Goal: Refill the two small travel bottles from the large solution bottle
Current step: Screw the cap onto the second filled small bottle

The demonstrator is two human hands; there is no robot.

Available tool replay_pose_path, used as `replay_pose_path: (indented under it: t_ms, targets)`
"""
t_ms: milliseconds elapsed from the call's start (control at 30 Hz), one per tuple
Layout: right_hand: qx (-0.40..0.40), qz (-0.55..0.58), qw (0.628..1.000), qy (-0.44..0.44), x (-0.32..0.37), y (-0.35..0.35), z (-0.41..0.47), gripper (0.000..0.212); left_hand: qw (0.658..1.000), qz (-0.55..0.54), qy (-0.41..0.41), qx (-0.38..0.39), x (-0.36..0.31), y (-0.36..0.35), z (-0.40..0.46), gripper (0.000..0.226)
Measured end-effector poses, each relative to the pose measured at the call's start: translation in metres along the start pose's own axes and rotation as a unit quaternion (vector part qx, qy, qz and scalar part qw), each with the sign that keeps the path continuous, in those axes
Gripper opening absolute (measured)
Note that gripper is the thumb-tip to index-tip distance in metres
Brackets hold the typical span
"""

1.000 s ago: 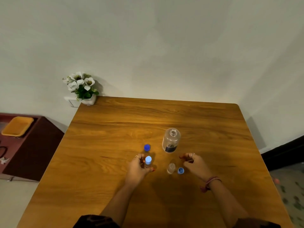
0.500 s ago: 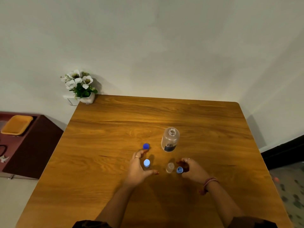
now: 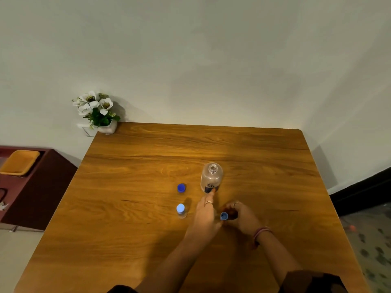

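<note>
Left hand (image 3: 206, 212) now off the capped small bottle (image 3: 181, 210), stretched across mid-tabletop, fingertips touching the big bottle (image 3: 211, 178), nothing gripped. Right hand (image 3: 241, 216) curled round the light cap (image 3: 223, 216). Second small bottle hidden behind the left hand. Dark cap (image 3: 181, 188) unmoved. Likely next: capping.

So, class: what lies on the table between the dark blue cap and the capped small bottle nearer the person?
Nothing: in the head view, only bare wooden table separates the dark blue cap from the capped small bottle.
</note>
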State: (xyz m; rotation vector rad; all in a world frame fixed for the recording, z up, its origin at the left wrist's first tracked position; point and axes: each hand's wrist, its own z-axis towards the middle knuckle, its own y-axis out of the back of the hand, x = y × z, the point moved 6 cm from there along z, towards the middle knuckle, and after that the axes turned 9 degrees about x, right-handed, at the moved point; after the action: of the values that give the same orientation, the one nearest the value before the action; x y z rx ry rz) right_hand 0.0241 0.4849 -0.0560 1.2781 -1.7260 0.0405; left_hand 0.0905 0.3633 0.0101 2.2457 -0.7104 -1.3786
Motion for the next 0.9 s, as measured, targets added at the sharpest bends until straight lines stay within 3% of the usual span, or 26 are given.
replay_pose_path:
  t_ms: [200, 533, 700, 900]
  targets:
    - [-0.007, -0.046, 0.999, 0.011, -0.002, 0.0, 0.004, 0.034, 0.99, -0.095, 0.101, -0.031, 0.031, -0.016, 0.009, 0.082]
    - [0.006, -0.039, 0.999, 0.021, -0.007, 0.001, 0.007, 0.039, 0.987, -0.101, 0.111, -0.055, 0.045, -0.023, 0.012, 0.044]
    - [0.036, 0.005, 0.999, 0.028, -0.009, 0.008, 0.002, 0.037, 0.989, -0.108, 0.068, -0.072, 0.037, -0.02, 0.009, 0.034]
    - [0.006, 0.13, 0.99, 0.054, 0.005, 0.044, -0.014, 0.032, 0.987, -0.122, -0.015, -0.102, 0.001, 0.008, 0.004, 0.044]
